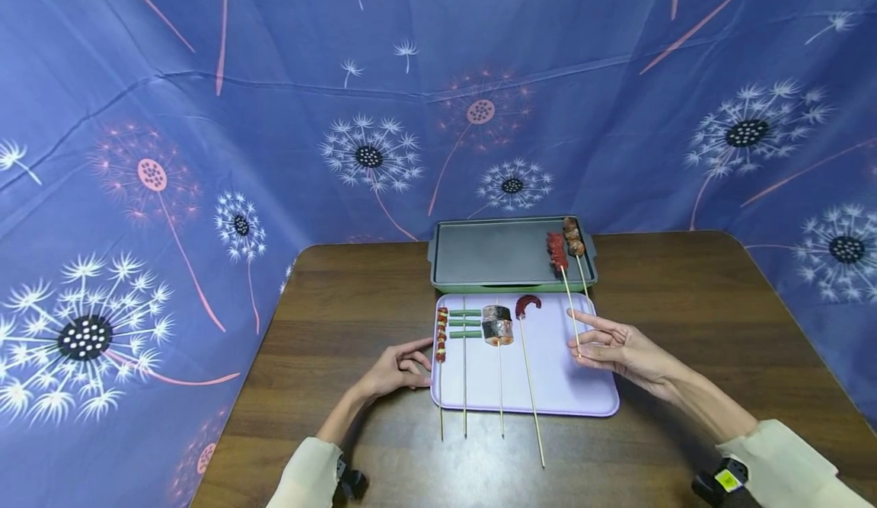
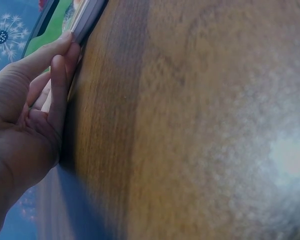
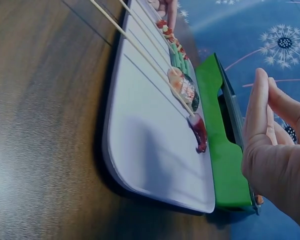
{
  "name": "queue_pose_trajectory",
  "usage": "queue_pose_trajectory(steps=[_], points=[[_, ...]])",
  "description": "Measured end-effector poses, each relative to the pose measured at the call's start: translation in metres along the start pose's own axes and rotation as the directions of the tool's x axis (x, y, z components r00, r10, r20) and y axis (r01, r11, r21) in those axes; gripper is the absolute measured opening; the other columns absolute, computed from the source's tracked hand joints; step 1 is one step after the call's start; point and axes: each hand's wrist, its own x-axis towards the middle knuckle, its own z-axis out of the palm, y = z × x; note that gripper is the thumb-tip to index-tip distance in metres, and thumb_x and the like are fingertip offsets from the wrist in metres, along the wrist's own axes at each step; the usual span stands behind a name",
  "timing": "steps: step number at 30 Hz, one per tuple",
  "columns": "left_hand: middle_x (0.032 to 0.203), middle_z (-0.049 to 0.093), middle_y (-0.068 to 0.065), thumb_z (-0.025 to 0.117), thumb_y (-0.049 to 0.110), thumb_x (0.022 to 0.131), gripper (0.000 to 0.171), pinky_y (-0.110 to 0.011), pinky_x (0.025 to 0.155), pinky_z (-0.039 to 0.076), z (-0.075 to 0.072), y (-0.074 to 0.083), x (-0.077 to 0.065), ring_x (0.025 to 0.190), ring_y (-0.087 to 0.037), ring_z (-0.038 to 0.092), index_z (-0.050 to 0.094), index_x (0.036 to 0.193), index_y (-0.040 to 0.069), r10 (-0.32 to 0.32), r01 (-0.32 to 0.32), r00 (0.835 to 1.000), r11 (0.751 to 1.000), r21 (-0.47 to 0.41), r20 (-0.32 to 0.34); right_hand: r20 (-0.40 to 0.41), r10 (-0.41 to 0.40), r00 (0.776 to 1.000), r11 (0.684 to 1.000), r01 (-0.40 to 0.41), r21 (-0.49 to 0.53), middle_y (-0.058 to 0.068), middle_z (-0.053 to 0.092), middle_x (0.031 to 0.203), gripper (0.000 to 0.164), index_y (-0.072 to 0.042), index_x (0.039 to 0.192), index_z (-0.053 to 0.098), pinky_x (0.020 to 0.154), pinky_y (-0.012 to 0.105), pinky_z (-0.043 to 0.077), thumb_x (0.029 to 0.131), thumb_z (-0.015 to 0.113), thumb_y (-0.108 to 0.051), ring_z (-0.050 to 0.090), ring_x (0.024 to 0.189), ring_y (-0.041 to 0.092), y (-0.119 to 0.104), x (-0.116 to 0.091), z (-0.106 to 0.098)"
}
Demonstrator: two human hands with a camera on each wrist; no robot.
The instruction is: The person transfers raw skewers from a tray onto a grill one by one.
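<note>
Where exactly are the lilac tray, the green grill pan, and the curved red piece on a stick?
lilac tray (image 1: 548, 386): head view, bare patch of its surface near the front.
green grill pan (image 1: 493, 253): head view, middle of its dark cooking surface.
curved red piece (image 1: 526, 305): head view, on the red food itself, atop its skewer.

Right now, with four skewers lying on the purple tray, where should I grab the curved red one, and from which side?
Pinch the red skewer by its bare stick, near the end that overhangs the tray's front edge above the table. Come from the front, likely with the right hand, which hovers open nearby. The food sits at the far tip, and the overhang leaves room for fingers underneath.
</note>
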Motion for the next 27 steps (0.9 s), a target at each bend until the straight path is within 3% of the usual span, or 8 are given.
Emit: queue_pose_trajectory(steps=[8,10,13,16,19,27], points=[[0.113,0.065,-0.028,0.074,-0.009,0.086,0.077,-0.018,0.063,0.054,-0.001,-0.001,0.0,0.078,0.0,0.07,0.037,0.154,-0.007,0.0,0.0,1.0,1.0,0.002,0.004,-0.047,0.063,0.997,0.997,-0.06,0.054,0.007,0.073,0.119,0.054,-0.029,0.134,0.064,0.1,0.029,0.055,0.102,0.049,0.01,0.072,0.112,0.017,-0.009,0.011,-0.006],[0.114,0.064,-0.028,0.074,-0.01,0.086,0.078,-0.018,0.063,0.054,-0.001,-0.001,0.0,0.078,0.0,0.07,0.037,0.154,-0.006,-0.008,0.008,1.0,1.0,0.001,0.002,-0.072,0.072,0.995,0.997,-0.07,0.03,0.006,0.074,0.117,0.052,-0.029,0.134,0.064,0.099,0.029,0.055,0.101,0.051,0.009,0.072,0.111,0.016,-0.01,0.012,-0.006],[0.114,0.064,-0.03,0.074,-0.01,0.086,0.077,-0.018,0.063,0.054,0.0,-0.001,0.0,0.077,0.0,0.07,0.037,0.154,-0.006,-0.011,0.011,1.0,1.0,0.002,-0.001,-0.139,0.077,0.987,0.993,-0.089,-0.08,0.005,0.075,0.113,0.055,-0.02,0.147,0.053,0.096,0.029,0.057,0.1,0.057,0.006,0.073,0.107,0.014,-0.013,0.015,-0.005],[0.114,0.064,-0.031,0.074,-0.01,0.086,0.077,-0.018,0.063,0.054,0.0,-0.001,0.001,0.077,0.0,0.069,0.038,0.154,-0.006,-0.008,0.008,1.0,1.0,0.005,-0.002,-0.231,0.078,0.97,0.963,-0.133,-0.232,0.003,0.076,0.106,0.07,0.0,0.159,0.031,0.091,0.029,0.059,0.097,0.063,0.003,0.074,0.1,0.011,-0.016,0.018,-0.001],[0.113,0.064,-0.029,0.074,-0.011,0.085,0.077,-0.018,0.064,0.054,-0.001,-0.002,0.002,0.077,0.001,0.069,0.038,0.154,-0.006,0.0,0.0,1.0,1.0,0.001,0.001,-0.29,0.07,0.954,0.921,-0.173,-0.348,0.005,0.076,0.099,0.081,0.016,0.156,0.014,0.087,0.03,0.061,0.094,0.066,0.005,0.074,0.093,0.01,-0.02,0.023,0.002],[0.112,0.063,-0.031,0.075,-0.012,0.084,0.078,-0.017,0.067,0.054,-0.002,-0.003,0.003,0.077,0.001,0.069,0.038,0.153,-0.008,0.03,-0.03,1.0,0.999,-0.015,0.005,-0.374,0.016,0.927,0.843,-0.214,-0.493,0.025,0.076,0.098,0.072,0.023,0.149,0.025,0.08,0.034,0.063,0.091,0.066,0.011,0.076,0.082,0.013,-0.024,0.034,0.006]])
